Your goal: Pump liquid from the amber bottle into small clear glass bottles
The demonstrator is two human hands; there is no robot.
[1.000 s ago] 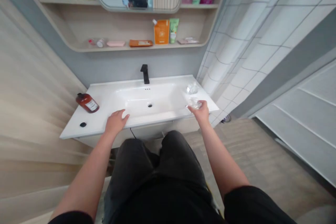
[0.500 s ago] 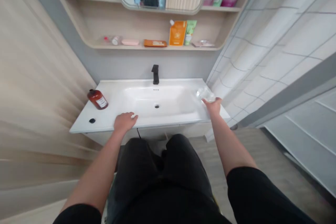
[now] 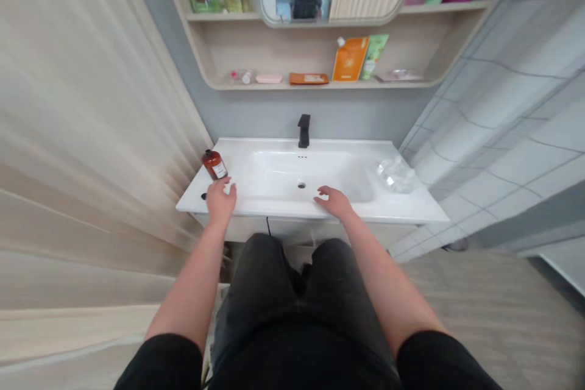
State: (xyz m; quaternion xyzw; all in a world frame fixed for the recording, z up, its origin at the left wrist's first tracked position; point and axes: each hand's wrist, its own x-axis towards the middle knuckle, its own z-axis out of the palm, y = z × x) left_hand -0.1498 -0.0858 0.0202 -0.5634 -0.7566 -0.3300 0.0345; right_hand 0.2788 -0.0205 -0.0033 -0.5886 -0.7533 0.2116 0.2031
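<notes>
A left hand [image 3: 221,198], fingers parted, is poised beside a brown bottle [image 3: 214,164] left of the basin [image 3: 269,177], contact unclear; the empty right hand [image 3: 334,201] curls loosely, thumb apart. Likely slick, stiff and weighty if full, the bottle looks best gripped around its body.

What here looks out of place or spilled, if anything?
Nothing looks spilled or damaged. Only the small black object on the white counter, beside the left hand, seems slightly odd: I can't tell what it is.
</notes>
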